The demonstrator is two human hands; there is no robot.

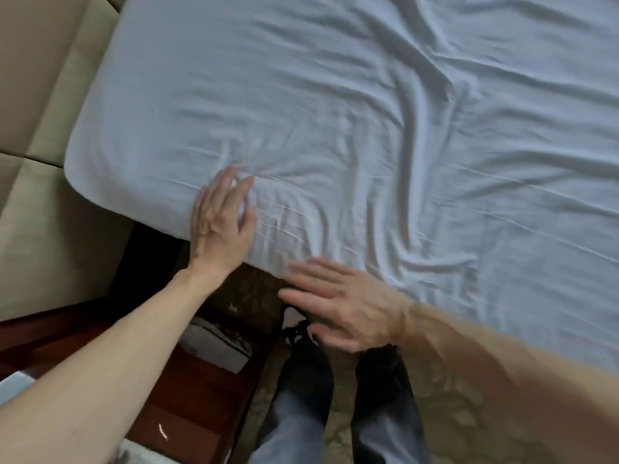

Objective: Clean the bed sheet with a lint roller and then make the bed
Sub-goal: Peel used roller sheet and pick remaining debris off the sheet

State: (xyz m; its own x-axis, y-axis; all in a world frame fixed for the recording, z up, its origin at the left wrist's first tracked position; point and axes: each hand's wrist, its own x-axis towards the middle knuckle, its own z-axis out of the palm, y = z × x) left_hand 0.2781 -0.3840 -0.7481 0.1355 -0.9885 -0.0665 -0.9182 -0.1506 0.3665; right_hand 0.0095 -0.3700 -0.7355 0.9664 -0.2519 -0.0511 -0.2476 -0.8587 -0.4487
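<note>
Fingers [231, 187] straight, the left hand [219, 222] presses the wrinkled sheet [335, 128] by the bed's [90, 169] near left corner, the right hand [351, 306] at its near edge; smoothing seems underway, next sweeping creases outward

Beige padded panels [40, 78] left, red-brown wooden stand [187, 396] bearing a grey box [217, 346], patterned carpet [341, 423]

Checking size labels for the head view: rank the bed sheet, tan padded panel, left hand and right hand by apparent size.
1. bed sheet
2. tan padded panel
3. right hand and left hand: about alike. The right looks slightly bigger, but it is blurred and perhaps nearer the camera, so I leave them unranked.
</note>
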